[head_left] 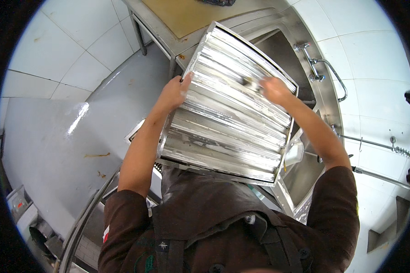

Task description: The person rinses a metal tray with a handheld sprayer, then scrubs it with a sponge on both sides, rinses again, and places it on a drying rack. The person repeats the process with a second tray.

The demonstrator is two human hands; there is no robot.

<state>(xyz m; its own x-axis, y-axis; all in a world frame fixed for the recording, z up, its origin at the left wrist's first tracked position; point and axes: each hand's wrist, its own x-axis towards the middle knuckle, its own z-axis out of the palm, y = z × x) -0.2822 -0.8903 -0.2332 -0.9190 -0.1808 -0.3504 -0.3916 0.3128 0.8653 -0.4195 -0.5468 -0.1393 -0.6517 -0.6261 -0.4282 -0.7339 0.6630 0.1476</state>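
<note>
A metal baffle-type hood filter (225,119) with long parallel ridges spans the space before me, tilted over the sink's edge. White suds or wet streaks cover parts of its slats. My left hand (178,91) grips the filter's left frame, thumb on top. In my right hand (276,90) is a small scrubbing tool (250,82), possibly a brush, pressed to the upper slats. Motion blur hides its exact shape. The filter's near edge rests by my dark apron (212,198).
A stainless steel sink (278,51) lies behind the filter, with a wall tap (312,65) above it. A second basin (302,181) and a white plastic container (295,152) are at the right. A yellowish board (191,17) covers the far counter. Grey floor (54,136) extends left.
</note>
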